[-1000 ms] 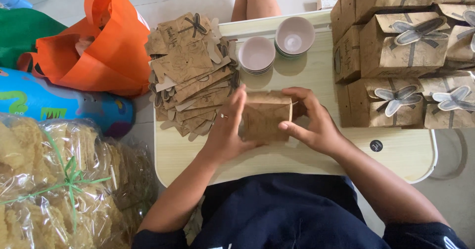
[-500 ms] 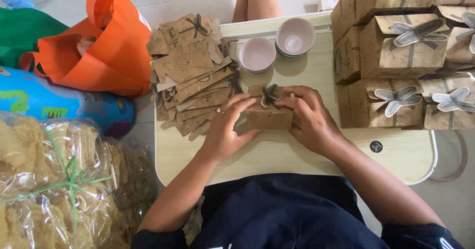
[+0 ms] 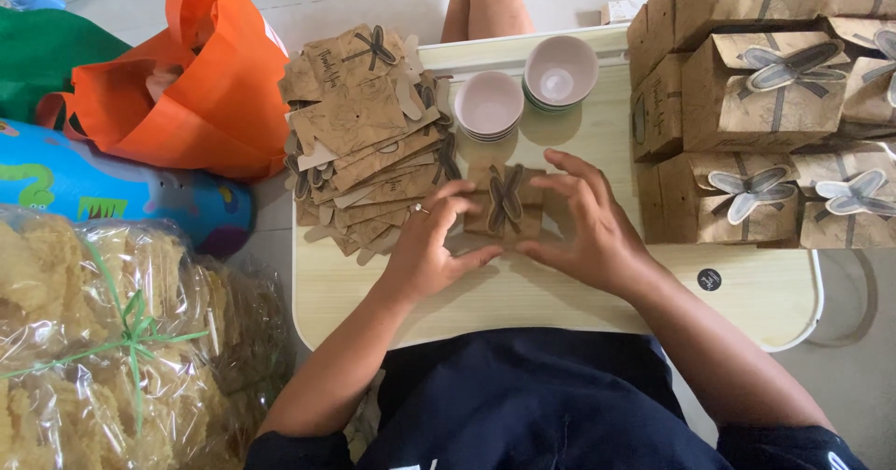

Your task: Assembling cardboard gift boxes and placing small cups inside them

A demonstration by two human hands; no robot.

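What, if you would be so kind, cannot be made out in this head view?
- Small brown box: its sides and contents, covered by the left hand and right hand.
- Stacked boxes: cut off by the top and right edges.
- Orange bag: its contents, hidden by its own walls.

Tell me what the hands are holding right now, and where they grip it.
Both hands, left hand and right hand, hold the small brown paper box by its two sides, fingers near its bow-shaped top flaps.
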